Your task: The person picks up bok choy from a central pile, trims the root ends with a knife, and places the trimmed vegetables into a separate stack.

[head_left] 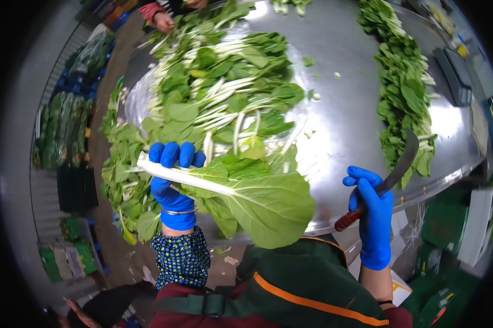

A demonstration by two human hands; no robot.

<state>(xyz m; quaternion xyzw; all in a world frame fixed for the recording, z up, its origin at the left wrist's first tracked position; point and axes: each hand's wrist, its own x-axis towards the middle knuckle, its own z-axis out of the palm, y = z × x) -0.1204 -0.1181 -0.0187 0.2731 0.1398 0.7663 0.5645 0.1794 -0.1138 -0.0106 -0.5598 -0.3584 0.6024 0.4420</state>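
My left hand [172,183], in a blue glove, is closed around a head of bok choy [265,205], its white stalk end at the left and its broad green leaves spreading to the right. In my right hand [371,210], also gloved in blue, is a knife [398,167] with a curved dark blade and a reddish-brown handle; the blade points up and away from the bok choy. Just beyond my left hand lies a large heap of bok choy [224,90] on the metal table [339,104].
A long row of bok choy [402,93] lines the table's right side, near a grey scale-like device [454,76]. Another person's hand [163,22] is at the far left of the heap. Stacked crates [74,251] stand at the left; green crates [446,224] at the right.
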